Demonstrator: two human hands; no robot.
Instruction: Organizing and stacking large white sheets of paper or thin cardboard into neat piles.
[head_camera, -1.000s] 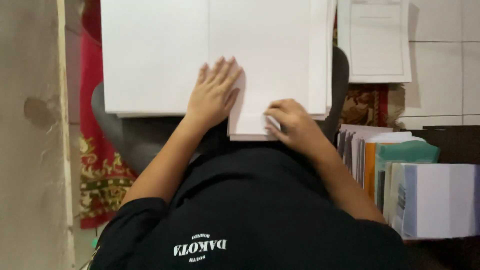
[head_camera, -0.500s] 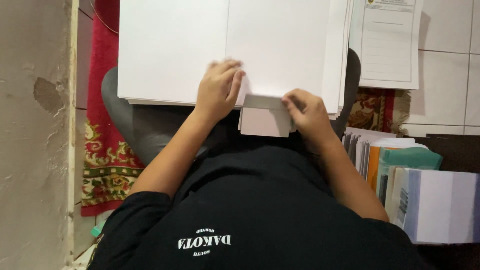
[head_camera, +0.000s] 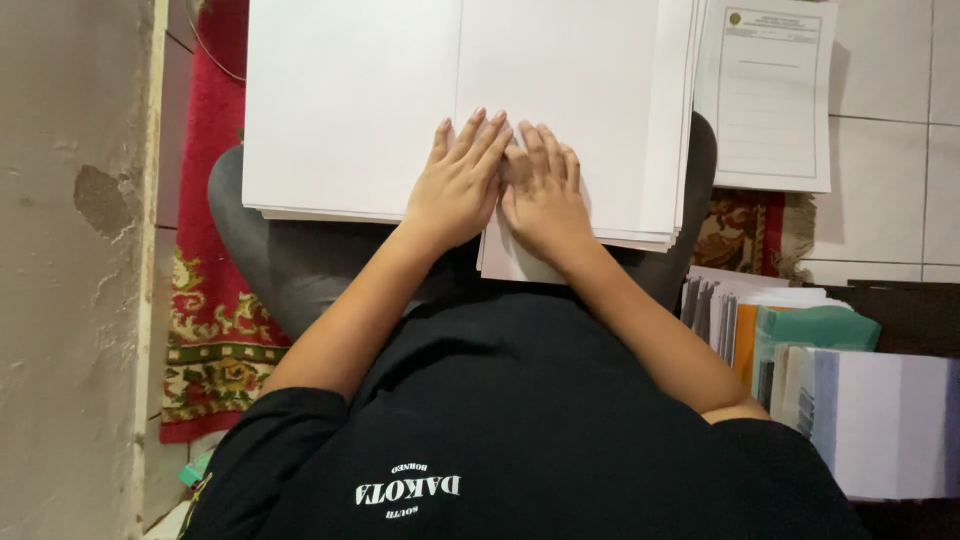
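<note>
1. We lay our left hand (head_camera: 458, 180) flat on the stack of white sheets (head_camera: 350, 110) that rests across our lap. The fingers are extended and held close together, palm down, which pins the top sheet against slipping.
2. We set our right hand (head_camera: 545, 195) just beside the left, the index fingers touching. Its fingers are likewise straight and pressed together on the paper. Neither hand pinches or grips anything; both only bear down.
3. The smaller white sheet (head_camera: 520, 262) projects from under the right palm, past the near edge of the stack. We cannot tell whether it is a folded flap or a separate piece.
4. The stack is smooth, matt, rectangular paper, many sheets deep, with slightly staggered edges along its right side.
5. A printed form (head_camera: 768, 100) lies flat on the pale tiled floor (head_camera: 890, 150), to the right of the stack.
6. Upright folders and paper bundles (head_camera: 800, 350), white, orange and green, stand near our right elbow.
7. A red patterned rug (head_camera: 215, 330) lies under our legs, beside a rough plaster wall (head_camera: 70, 300).
</note>
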